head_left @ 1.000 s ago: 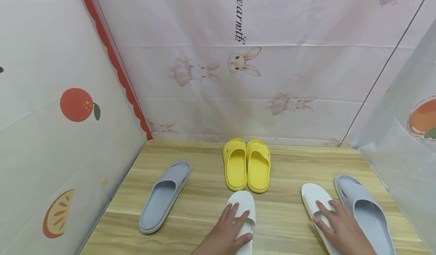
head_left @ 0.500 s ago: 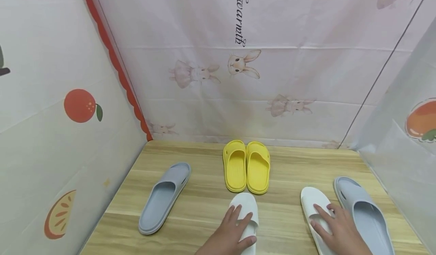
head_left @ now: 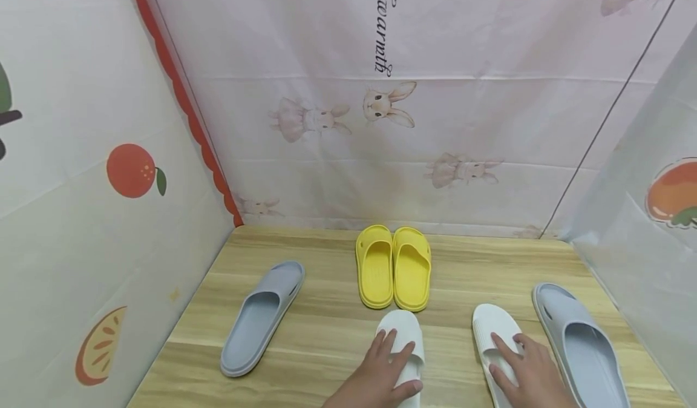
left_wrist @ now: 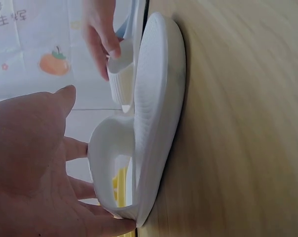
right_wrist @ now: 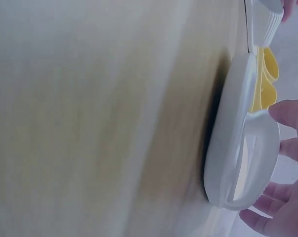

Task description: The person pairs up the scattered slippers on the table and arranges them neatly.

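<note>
Two white slide slippers (head_left: 400, 326) sit on the wood-grain surface (head_left: 321, 332) between grey slippers (head_left: 254, 329); left grip (head_left: 383, 368) and right grip (head_left: 528, 368) rest unclenched on the straps (left_wrist: 109, 134). The slippers look light and rubbery, best held by the strap.

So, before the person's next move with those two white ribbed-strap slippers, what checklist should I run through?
1. Left hand on the left white ribbed-strap slipper: ok, fingers touch the strap.
2. Right hand on the right white ribbed-strap slipper: ok, fingers touch the strap.
3. White slippers sole-down: ok, both are.
4. White slippers side against side: not ok, pale wood-grain surface shows between them.
5. Left white slipper free of the yellow round-ended slippers: cannot tell, its toe sits too near them.
</note>
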Demonstrator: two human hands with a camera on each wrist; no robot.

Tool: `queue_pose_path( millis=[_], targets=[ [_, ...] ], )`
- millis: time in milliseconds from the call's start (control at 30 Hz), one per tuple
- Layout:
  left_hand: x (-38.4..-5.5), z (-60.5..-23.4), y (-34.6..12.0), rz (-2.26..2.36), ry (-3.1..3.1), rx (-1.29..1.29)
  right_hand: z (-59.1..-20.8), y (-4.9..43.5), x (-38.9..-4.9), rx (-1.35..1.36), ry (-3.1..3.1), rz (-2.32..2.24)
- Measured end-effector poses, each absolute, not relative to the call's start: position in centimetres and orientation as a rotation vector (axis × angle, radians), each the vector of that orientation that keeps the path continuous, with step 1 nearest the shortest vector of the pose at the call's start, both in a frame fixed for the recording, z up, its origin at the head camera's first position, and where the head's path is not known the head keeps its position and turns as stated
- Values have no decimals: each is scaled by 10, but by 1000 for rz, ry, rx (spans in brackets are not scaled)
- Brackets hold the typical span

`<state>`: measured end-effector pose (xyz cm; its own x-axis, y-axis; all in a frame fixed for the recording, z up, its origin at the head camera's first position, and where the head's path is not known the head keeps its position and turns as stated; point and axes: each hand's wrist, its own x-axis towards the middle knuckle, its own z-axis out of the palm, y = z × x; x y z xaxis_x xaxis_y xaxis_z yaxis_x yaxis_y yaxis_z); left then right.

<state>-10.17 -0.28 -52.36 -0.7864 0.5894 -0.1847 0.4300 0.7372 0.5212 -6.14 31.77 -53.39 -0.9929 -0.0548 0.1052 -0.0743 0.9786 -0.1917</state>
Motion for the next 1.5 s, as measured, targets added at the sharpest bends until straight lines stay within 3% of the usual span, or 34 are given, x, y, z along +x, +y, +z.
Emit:
queue_pose_path(
  millis=[833, 1300, 1500],
  targets=[
    [-95, -526, 41, 531, 2590, 939, -539, 261, -39, 8, -2879, 447],
    [-84, -534, 52, 397, 2771, 1067, -555, 250, -27, 146, -2652, 252],
    [-63, -529, 45, 174, 3012, 1074, -558, 250, -14, 224, -2644, 29]
  ],
)
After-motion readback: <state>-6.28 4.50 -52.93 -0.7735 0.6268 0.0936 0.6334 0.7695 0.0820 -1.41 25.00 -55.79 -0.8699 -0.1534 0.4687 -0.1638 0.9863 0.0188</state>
